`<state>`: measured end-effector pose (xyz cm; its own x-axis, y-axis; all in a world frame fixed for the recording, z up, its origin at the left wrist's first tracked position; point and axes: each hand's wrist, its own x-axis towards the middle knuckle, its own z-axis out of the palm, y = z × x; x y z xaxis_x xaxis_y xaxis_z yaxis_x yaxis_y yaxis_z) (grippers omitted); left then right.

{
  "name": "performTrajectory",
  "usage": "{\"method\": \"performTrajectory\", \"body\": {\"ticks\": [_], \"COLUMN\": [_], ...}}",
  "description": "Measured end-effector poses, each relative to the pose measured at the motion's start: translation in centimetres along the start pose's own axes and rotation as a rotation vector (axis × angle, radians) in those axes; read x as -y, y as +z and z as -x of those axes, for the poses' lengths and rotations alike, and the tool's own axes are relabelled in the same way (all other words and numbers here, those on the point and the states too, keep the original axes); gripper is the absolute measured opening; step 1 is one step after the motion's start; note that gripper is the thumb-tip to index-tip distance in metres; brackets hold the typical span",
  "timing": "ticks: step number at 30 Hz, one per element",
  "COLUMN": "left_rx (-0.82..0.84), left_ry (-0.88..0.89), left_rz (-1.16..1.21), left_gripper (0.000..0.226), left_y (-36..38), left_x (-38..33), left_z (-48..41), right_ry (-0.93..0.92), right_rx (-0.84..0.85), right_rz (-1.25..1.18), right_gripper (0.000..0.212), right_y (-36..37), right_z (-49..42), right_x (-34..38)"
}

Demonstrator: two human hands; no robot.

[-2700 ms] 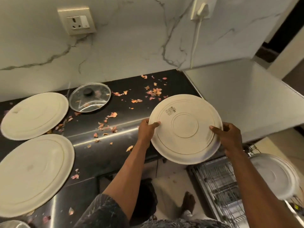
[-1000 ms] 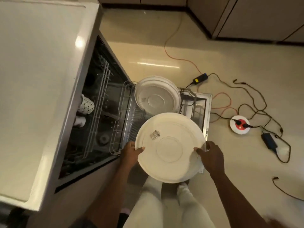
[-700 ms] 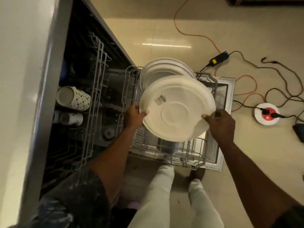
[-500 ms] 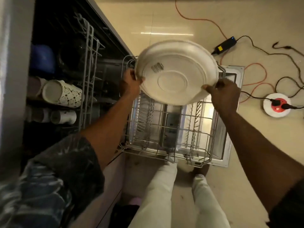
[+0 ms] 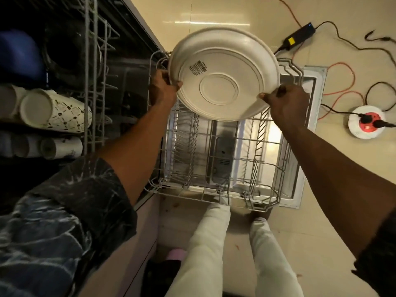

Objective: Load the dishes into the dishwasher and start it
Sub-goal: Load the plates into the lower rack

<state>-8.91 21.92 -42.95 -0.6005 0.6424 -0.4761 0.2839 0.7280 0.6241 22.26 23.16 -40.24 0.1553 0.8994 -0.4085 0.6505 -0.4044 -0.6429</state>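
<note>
While we hold the plate by opposite edges, left hand pinching its left rim and right hand curled round its right rim, it hangs between our hands over the far end of the pulled-out lower rack, seemingly clear of the wires. Its underside faces us, top edge tipped away. Rows of prongs lie just below and nearer us, so we judge its lower edge must drop straight down into a slot.
</note>
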Motion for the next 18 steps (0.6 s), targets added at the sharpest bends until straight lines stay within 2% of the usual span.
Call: {"method": "performTrajectory", "body": {"ticks": [8, 13, 16, 18], "left_rx": [0.028, 0.087, 0.104, 0.138], "left_ry": [-0.008, -0.070, -0.051, -0.046], "left_rz": [-0.104, -0.208, -0.202, -0.188], "left_gripper": [0.039, 0.039, 0.038, 0.045], "left_y": [0.5, 1.3, 1.9, 2.4], "left_x": [1.8, 3.1, 3.5, 3.4], "left_z": [-1.5, -2.0, -1.9, -2.1], "right_ry": [0.016, 0.037, 0.040, 0.055], "right_rx": [-0.005, 0.025, 0.025, 0.047], "right_rz": [0.041, 0.051, 0.077, 0.140], "right_gripper": [0.038, 0.028, 0.027, 0.027], "right_y": [2.3, 3.5, 4.0, 4.2], "right_z": [-0.8, -0.5, -0.6, -1.1], "right_x": [-0.9, -1.5, -1.6, -1.5]}}
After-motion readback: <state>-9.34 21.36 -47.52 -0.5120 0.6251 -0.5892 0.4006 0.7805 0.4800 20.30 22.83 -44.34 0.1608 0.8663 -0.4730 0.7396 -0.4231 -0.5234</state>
